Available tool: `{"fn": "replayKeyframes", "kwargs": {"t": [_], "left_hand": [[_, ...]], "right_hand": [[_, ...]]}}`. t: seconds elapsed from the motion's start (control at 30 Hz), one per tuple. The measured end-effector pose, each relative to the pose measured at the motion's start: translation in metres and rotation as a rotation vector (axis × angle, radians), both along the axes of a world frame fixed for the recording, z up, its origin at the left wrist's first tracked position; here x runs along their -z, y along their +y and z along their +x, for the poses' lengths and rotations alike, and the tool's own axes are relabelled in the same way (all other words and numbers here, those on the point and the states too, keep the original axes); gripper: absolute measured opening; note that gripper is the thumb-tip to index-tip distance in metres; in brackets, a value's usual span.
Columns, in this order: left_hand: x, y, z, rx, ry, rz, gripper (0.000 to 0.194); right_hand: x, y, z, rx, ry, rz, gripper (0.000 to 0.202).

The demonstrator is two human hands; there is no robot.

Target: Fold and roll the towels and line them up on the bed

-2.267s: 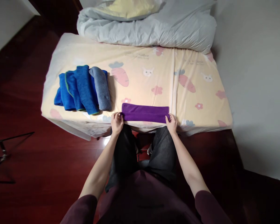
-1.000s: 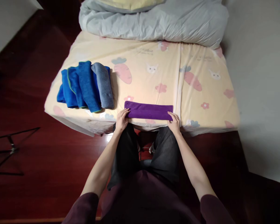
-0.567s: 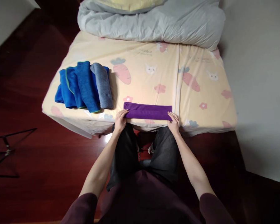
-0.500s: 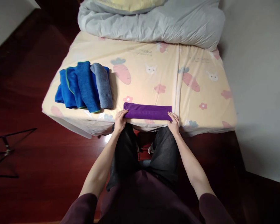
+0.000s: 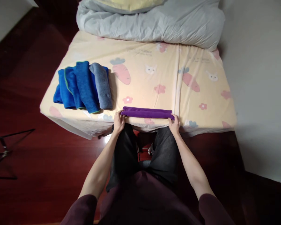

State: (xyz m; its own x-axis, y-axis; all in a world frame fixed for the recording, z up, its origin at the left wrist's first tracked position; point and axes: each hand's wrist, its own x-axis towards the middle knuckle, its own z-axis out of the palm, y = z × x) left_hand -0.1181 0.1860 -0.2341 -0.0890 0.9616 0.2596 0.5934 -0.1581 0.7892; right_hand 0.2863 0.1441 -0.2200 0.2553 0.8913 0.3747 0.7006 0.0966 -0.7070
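Observation:
A purple towel (image 5: pixel 147 112), folded into a narrow strip, lies along the front edge of the bed. At its left end, my left hand (image 5: pixel 119 121) pinches the cloth between thumb and fingers. My right hand (image 5: pixel 174 123) grips the opposite end in the same way. Left of the strip rests a row of rolled or folded cloths: several blue towels (image 5: pixel 84 87) with green edging, overlapping one another, and a grey-blue towel (image 5: pixel 102 87) on their right side.
The bed (image 5: pixel 140 84) wears a yellow sheet printed with carrots and flowers. A bunched grey quilt (image 5: pixel 152 26) lies at its far end under a yellow pillow-like piece (image 5: pixel 133 5). Black tripod legs (image 5: pixel 5 150) stand on the floor at left; a wall (image 5: pixel 259 93) borders the right.
The purple towel has become narrower, its near edge folded over away from me. Both hands keep hold of its ends. The other towels stay in place.

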Motion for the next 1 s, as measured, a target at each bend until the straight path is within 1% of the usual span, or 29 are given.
{"fn": "replayKeyframes", "kwargs": {"t": [0.17, 0.37, 0.53, 0.67, 0.8, 1.0], "left_hand": [[0.006, 0.002, -0.001, -0.031, -0.030, -0.012, 0.039], [0.010, 0.004, -0.001, -0.072, -0.059, -0.012, 0.041], [0.006, 0.005, 0.000, -0.107, -0.047, -0.010, 0.040], [0.003, 0.005, 0.001, -0.121, 0.002, -0.033, 0.043], [-0.001, 0.005, 0.004, -0.141, 0.043, -0.064, 0.047], [-0.008, 0.006, 0.009, -0.178, 0.113, -0.123, 0.051]], "right_hand": [[0.000, 0.001, -0.001, 0.028, -0.020, 0.005, 0.034], [0.005, 0.002, 0.000, 0.042, 0.039, -0.011, 0.042], [0.005, 0.003, 0.001, 0.073, 0.050, -0.044, 0.048], [0.005, 0.004, 0.002, 0.047, 0.047, -0.049, 0.048], [0.009, 0.007, 0.003, 0.034, 0.036, -0.069, 0.050], [0.009, 0.012, 0.003, 0.057, 0.015, -0.155, 0.056]]}}
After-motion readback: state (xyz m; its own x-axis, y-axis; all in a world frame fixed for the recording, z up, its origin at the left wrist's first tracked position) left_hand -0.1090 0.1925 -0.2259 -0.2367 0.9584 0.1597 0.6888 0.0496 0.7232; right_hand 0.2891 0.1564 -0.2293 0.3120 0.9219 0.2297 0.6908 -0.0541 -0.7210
